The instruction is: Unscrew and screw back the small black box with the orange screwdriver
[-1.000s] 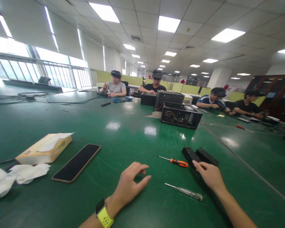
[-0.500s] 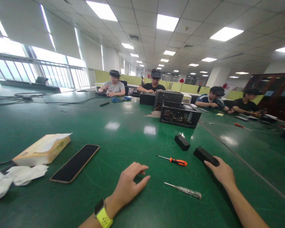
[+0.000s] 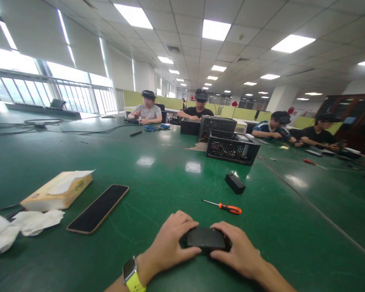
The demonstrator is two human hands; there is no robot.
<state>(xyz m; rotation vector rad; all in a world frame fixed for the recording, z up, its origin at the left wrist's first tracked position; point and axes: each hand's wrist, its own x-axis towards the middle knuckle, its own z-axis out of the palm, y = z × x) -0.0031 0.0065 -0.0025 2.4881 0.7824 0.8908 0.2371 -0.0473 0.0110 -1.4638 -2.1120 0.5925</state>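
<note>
A black rectangular block (image 3: 206, 238) lies level between my two hands, just above or on the green table. My left hand (image 3: 173, 237) grips its left end, fingers at the far side and thumb at the near side. Around its right end, my right hand (image 3: 239, 249) is closed in the same way. Beyond them lies a screwdriver with an orange and black handle (image 3: 230, 208), its shaft pointing left. Farther off rests a second black block (image 3: 235, 183). The clear-handled screwdriver is hidden by my right hand and arm.
To the left are a phone (image 3: 99, 209), a tissue box (image 3: 59, 190) and crumpled tissues (image 3: 36, 222). An opened black computer case (image 3: 231, 149) stands ahead on the table (image 3: 158, 182). Several people sit along the far side. Another orange screwdriver (image 3: 314, 164) lies far right.
My right hand has brought the black block from the right to the middle in front of me. My left hand, empty before, has closed on its left end.
</note>
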